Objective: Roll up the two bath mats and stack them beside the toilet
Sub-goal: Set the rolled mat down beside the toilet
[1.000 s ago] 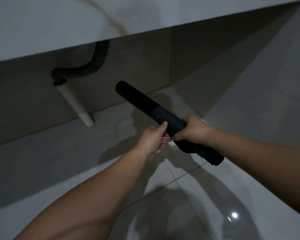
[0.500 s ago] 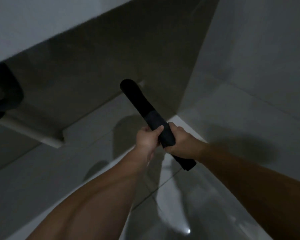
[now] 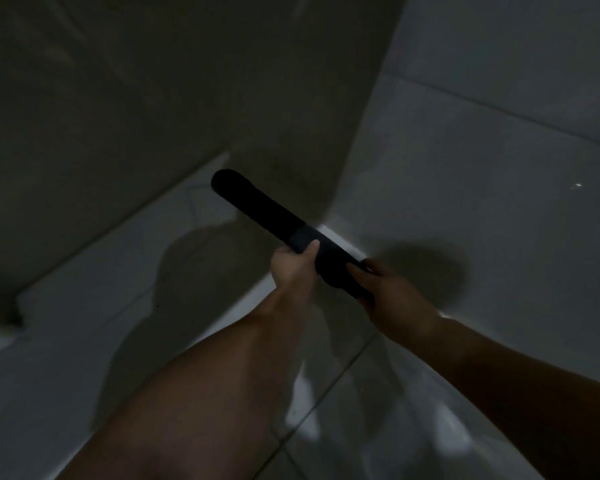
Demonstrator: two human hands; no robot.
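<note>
Rolled bath mat point(image 3: 264, 209), near end hidden, gripped by left hand point(image 3: 293, 268) and right hand point(image 3: 385, 289).

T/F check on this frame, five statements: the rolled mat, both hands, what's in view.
1. The dark rolled bath mat is held off the glossy tiled floor. True.
2. Only one hand holds it. False: the left hand and right hand both grip it.
3. The hands grip its near end. True.
4. The mat lies unrolled. False: it is a tight roll.
5. A second mat is in view. False: only one shows.
</note>
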